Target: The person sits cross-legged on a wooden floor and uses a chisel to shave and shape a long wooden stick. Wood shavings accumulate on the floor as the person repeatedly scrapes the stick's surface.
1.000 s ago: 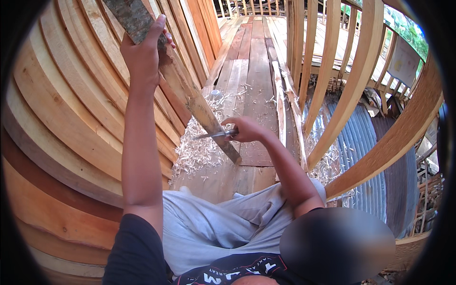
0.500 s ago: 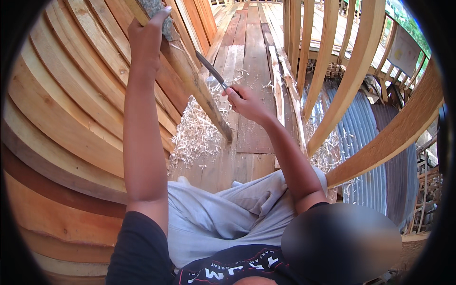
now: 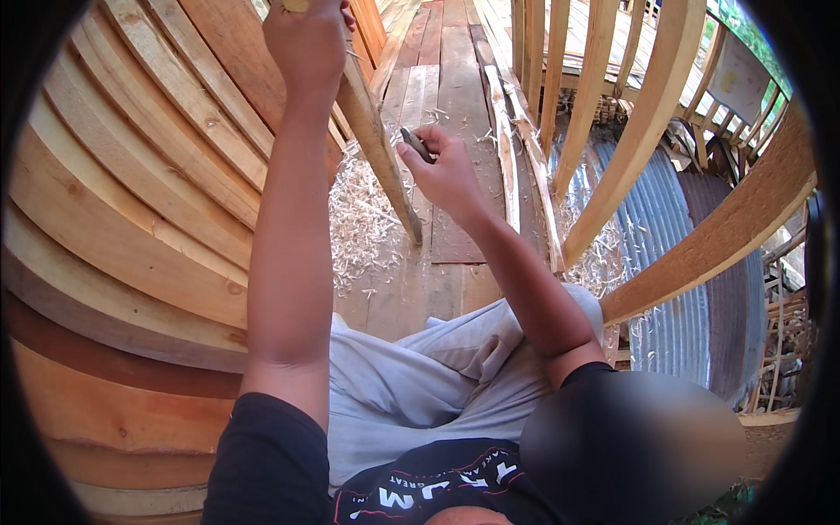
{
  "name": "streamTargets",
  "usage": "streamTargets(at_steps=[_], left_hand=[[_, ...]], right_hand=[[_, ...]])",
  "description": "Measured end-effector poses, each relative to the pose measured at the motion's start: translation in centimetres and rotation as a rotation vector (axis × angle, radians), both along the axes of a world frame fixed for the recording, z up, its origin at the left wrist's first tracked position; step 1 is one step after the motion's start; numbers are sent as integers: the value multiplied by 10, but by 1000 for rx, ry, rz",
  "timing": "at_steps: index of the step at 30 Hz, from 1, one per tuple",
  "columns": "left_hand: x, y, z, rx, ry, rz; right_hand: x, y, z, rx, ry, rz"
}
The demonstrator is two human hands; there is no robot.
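Observation:
My left hand is closed around the upper part of a wooden pole at the top of the view. The pole slants down to the right, and its lower end rests on the plank floor. A pale, yellowish patch shows at the upper edge beside that hand. To the right of the pole, my right hand grips a knife. Only a short, dark part of the knife shows, seen nearly end-on, and it appears apart from the pole. The fingers of my left hand are partly cut off by the frame.
Pale wood shavings lie heaped on the plank floor around the pole's foot. Stacked boards stand along the left. Wooden railing posts line the right, with corrugated metal sheets beyond. Long strips lie near the posts.
My left hand has shifted right and upward with the pole's upper part. The knife has turned from pointing at the pole, its long blade visible, to nearly end-on; my right hand rose slightly.

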State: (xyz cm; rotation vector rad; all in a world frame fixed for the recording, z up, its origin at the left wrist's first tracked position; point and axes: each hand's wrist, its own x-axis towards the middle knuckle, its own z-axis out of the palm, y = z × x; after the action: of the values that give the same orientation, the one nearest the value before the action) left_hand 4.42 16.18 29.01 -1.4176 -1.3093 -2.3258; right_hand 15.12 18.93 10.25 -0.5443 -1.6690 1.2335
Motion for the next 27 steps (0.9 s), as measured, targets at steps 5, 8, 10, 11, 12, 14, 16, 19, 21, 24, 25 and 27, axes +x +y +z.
streamTargets(at_steps=[5, 8, 10, 11, 12, 14, 16, 19, 21, 24, 25, 27], left_hand=[[14, 2, 2, -15, 16, 62], [13, 7, 1, 20, 30, 42], [12, 11, 0, 49, 46, 29], [13, 10, 1, 62, 56, 22], [15, 8, 0, 33, 38, 2], [16, 3, -1, -24, 1, -37], [14, 3, 2, -3, 76, 67], [8, 2, -4, 74, 161, 181], [-3, 4, -5, 182, 246, 259], [-8, 0, -5, 249, 272, 273], [-7, -4, -8, 176, 191, 200], [-3, -12, -2, 82, 106, 160]], right_hand=[[-1, -11, 13, -157, -5, 11], [-2, -20, 27, -384, 102, 100], [0, -27, 39, -531, 169, 154], [0, -29, 44, -589, 204, 185], [0, -31, 48, -648, 238, 215], [1, -35, 52, -702, 268, 244], [1, -35, 54, -733, 301, 314], [3, -31, 49, -749, 310, 426], [2, -36, 55, -732, 289, 450], [-2, -39, 56, -744, 281, 447], [-3, -39, 55, -776, 282, 447], [-6, -38, 57, -830, 293, 450]])
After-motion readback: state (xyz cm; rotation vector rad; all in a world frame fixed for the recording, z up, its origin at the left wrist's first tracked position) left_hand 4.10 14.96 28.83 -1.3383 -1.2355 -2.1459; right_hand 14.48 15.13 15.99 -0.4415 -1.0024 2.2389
